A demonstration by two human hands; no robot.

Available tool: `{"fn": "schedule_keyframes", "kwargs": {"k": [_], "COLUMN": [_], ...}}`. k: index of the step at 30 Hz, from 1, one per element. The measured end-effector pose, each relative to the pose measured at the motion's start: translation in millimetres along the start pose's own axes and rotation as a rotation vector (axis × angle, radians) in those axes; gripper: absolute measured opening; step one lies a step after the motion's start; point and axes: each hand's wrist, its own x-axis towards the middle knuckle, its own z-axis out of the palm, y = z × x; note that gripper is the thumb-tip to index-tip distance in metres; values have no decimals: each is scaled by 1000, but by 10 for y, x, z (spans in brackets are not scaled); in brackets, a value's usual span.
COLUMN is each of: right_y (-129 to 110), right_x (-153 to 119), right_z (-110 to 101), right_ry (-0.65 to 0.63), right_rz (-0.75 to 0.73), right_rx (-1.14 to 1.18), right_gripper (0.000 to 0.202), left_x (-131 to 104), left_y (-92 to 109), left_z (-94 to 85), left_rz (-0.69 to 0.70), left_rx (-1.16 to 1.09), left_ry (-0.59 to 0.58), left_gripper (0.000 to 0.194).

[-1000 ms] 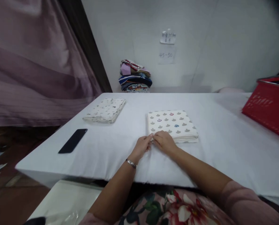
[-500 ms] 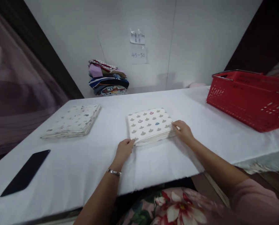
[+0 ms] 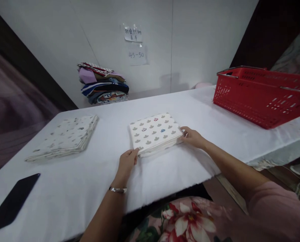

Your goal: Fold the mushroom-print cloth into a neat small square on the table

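A folded white cloth (image 3: 156, 132) with grey, red and blue printed motifs lies on the white-covered table (image 3: 109, 134) in front of me. My left hand (image 3: 127, 161), with a silver bracelet at the wrist, pinches its near left corner. At the near right corner, my right hand (image 3: 191, 137) has thumb and fingers closed on the cloth's edge. The layered fold faces me between both hands. Off to the left rests a second folded white cloth (image 3: 66, 134) with small grey prints, touched by neither hand.
A black flat panel (image 3: 15, 201) lies at the table's near left. Several folded fabrics (image 3: 103, 84) are stacked by the wall, below paper signs (image 3: 137, 55). A red plastic basket (image 3: 261, 97) with metal handles stands at the right.
The view has turned slightly to the right, so things appear shifted left. My right hand's fingers have moved a little around the cloth's near right corner; my left hand keeps its corner.
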Motion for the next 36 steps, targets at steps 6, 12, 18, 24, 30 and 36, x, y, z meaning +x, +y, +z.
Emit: {"fn": "schedule_keyframes", "kwargs": {"k": [6, 12, 18, 24, 30, 36], "right_y": [-38, 28, 121, 107, 139, -295], "right_x": [-34, -46, -67, -93, -178, -26], "right_z": [107, 201, 234, 216, 195, 143], "right_ry": [134, 236, 250, 184, 183, 181], "right_rz": [-52, -40, -23, -25, -76, -352], "right_rx": [-157, -209, -240, -235, -269, -177], "right_gripper": [34, 29, 32, 28, 36, 49], "left_x": [-1, 90, 113, 24, -126, -157], "left_y": [71, 32, -42, 38, 72, 395], "left_z": [17, 33, 68, 77, -14, 139], "left_rz": [-40, 33, 17, 37, 108, 490], "left_rx": [-50, 125, 235, 347, 459, 595], "left_ry": [-31, 5, 0, 12, 79, 218], "left_gripper": [37, 37, 38, 36, 29, 32]}}
